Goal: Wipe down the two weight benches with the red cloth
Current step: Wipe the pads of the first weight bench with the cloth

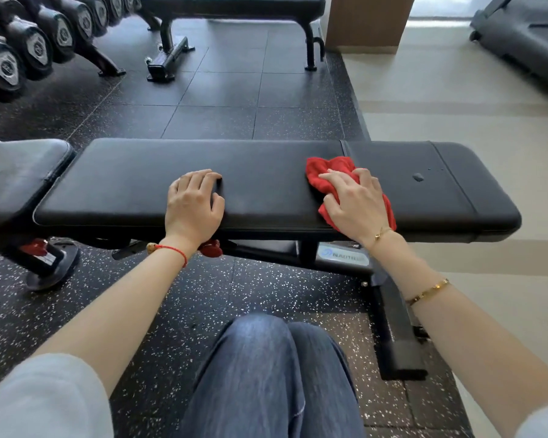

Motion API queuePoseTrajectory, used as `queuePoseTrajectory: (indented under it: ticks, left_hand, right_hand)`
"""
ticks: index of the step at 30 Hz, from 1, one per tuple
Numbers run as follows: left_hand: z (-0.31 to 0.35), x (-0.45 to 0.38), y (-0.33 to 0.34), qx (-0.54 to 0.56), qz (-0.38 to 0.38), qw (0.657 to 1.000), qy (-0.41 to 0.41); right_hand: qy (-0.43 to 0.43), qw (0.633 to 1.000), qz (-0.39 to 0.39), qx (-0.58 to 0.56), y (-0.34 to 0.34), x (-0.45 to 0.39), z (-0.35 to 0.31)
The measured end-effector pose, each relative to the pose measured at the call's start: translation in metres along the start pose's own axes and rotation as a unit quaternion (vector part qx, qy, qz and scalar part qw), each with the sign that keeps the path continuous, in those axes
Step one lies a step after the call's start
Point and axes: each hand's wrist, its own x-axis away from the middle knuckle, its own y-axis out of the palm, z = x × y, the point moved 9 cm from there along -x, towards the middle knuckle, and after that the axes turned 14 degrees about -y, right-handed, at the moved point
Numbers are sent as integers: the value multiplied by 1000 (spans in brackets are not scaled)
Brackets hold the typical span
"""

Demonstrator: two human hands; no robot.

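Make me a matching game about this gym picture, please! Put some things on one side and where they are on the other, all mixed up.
Things:
1. red cloth
2. left hand
3. dumbbells
4. second bench

Places:
A. on a rack, far left
B. under the right hand
C. across the floor, at the back
D. resting bare on the near bench

Pairs: 1-B, 2-D, 3-A, 4-C

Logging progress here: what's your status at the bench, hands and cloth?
Right hand pressing red cloth flat on near bench. Left hand bracing on pad, fingers loosely curled. Wet spot ahead. Second bench beyond.
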Motion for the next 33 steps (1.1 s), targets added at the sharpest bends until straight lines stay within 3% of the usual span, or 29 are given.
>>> queuePoseTrajectory:
  ticks: [4,9,16,24,29,33]
  left_hand:
    - [-1,-1,3,2,-13,1000,8]
    - [8,-1,4,1,-33,999,-24]
    - [116,8,16,47,-55,995,72]
    - [199,19,61,50,-104,988,104]
    - [220,31,80,18,-133,983,125]
    - [219,34,82,8,-128,983,129]
  right_hand:
    - [50,999,4,-2,-11,19,40]
    - [48,998,-5,-29,-9,31,48]
    - [171,985,-27,-14,-1,-3,99]
    - [68,996,-39,-30,-1,23,64]
    - [185,983,2,-8,-22,52,122]
    - [265,963,-39,-2,-15,28,163]
